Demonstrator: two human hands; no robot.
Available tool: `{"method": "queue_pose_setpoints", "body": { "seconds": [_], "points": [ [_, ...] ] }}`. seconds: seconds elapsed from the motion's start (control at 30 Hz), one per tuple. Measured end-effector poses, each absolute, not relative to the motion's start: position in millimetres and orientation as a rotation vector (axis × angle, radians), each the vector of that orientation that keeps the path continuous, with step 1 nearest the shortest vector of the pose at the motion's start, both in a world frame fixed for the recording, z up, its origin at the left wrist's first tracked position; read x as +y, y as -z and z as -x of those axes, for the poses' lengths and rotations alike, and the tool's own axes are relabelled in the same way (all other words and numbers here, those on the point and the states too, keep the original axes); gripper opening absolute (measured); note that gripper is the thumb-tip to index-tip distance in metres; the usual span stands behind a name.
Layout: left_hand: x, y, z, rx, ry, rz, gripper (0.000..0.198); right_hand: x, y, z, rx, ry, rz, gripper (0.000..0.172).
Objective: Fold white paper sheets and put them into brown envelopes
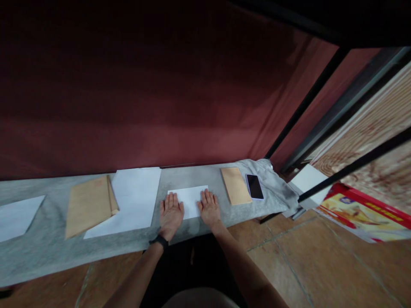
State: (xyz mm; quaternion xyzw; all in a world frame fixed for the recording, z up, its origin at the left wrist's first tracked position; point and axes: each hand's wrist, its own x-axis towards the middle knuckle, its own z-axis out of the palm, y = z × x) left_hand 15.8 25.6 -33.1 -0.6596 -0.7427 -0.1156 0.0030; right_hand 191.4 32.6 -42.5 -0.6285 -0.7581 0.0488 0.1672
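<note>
Both of my hands lie palm down on a white sheet of paper [190,203], which is smaller than the sheets to the left and may be folded. My left hand [171,212] presses flat on its left end, fingers stretched out, with a dark band on the wrist. Flat on the right end rests my right hand [209,208], its fingers also extended. Neither hand grips anything. Right of the paper lies a stack of brown envelopes or a brown pad [236,186]. To the left are larger white sheets [136,201] with brown envelopes [90,205] partly on top.
A grey cloth covers the narrow table [128,243], backed by a dark red wall [192,145]. Beside the brown stack is a phone [254,187]. Another white sheet [19,217] lies far left. Black metal bars [308,100] and a red printed box [369,214] stand at the right.
</note>
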Motion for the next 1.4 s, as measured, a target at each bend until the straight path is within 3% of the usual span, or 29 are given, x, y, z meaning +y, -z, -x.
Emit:
{"method": "queue_pose_setpoints", "body": {
  "seconds": [0.37, 0.57, 1.4],
  "points": [
    [35.0, 40.1, -37.1, -2.108, 0.409, 2.313, 0.058, 37.1, 29.1, -184.6, -2.115, -0.190, 1.843, 0.052],
    [36.0, 44.6, -30.9, -2.086, 0.314, 2.372, 0.061, 55.1, 23.4, -147.8, -2.272, -0.296, 1.620, 0.050],
    [40.8, 32.5, -8.2, -2.349, 0.368, 2.098, 0.065, 41.4, 43.6, -204.8, -2.132, -0.150, 1.805, 0.058]
  ]
}}
